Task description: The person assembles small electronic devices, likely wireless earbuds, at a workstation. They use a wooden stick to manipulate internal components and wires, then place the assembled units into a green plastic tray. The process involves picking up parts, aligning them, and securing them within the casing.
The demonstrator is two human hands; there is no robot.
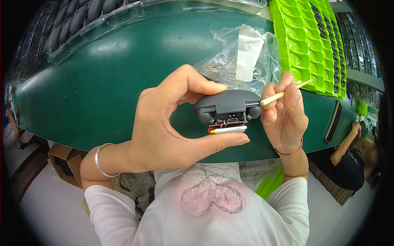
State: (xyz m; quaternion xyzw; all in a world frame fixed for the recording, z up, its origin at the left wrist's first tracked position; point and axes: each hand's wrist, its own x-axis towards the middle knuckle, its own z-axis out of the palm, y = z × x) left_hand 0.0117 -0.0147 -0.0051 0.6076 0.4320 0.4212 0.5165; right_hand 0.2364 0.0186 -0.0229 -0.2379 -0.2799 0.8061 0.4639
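Observation:
Between the thumb and fingers of my left hand [164, 123] is a dark grey plastic case [230, 100], held over the table. A circuit board [230, 123] with a small port shows on its near side, and a silver battery [230, 130] lies just below the board. Along the case's right end runs a short shiny metal pin [251, 105]. My right hand [287, 115] is closed on a pale wooden stick [283, 95]. The stick's blunt end is at the right end of the pin; whether they touch, I cannot tell.
A clear plastic bag [221, 61] of thin metal pins lies beyond my hands on the green table [102, 98]. Bright green trays [299, 45] with dark parts are at the right, near a phone-like dark slab [333, 122]. Grey casings [82, 18] fill trays far left. Another person [344, 160] sits at right.

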